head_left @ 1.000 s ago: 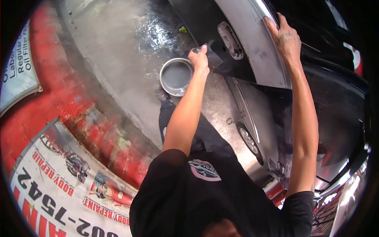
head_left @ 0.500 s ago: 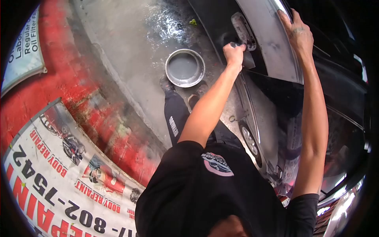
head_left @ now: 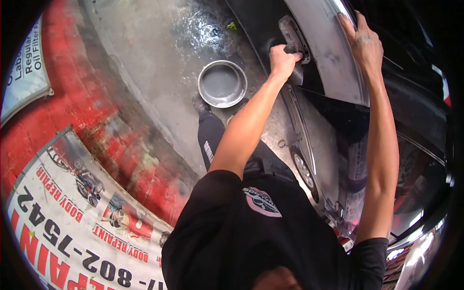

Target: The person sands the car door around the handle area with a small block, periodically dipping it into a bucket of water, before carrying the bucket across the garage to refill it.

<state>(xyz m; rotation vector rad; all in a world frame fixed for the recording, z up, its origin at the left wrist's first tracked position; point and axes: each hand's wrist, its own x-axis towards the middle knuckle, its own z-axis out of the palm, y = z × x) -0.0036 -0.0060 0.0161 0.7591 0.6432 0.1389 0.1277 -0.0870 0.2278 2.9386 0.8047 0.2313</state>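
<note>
Hands apart: L hand pinches thin dark-grey sheet at black-and-grey car panel; R hand on its edge, prob. bracing, grip unclear. Round grey basin nearby, prob. for reach.

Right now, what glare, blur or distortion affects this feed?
Head view: bright glare whitens part of the floor; fisheye bending curves the banner, and the corners go black. Head view again: the left hand looks fairly clear, but the dark sheet in it partly blends into the black panel.
</note>
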